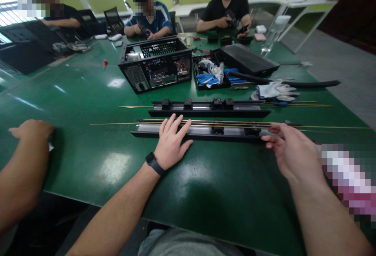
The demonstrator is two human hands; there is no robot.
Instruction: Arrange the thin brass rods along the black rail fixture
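My left hand [172,142] lies palm down with fingers spread, over the near black channel rail [199,136] and the thin brass-coloured rods [235,124] running lengthwise along it. A dark watch is on that wrist. At the rail's right end, my right hand [293,146] has its upper fingertips closed at the rods, while its lower fingers curl loosely beneath. Dark blocks [217,127] sit in the rail's channel. Just beyond lies a second, similar rail [202,113] with several blocks, and more thin rods extend past both its ends.
An open black computer case [158,68] stands behind the rails. Right of it are a black tray [210,85] with gloves, a dark lid [249,58], a long black tube [317,84] and another glove pair [274,91]. Another person's arm [26,162] rests at left. Several people sit opposite.
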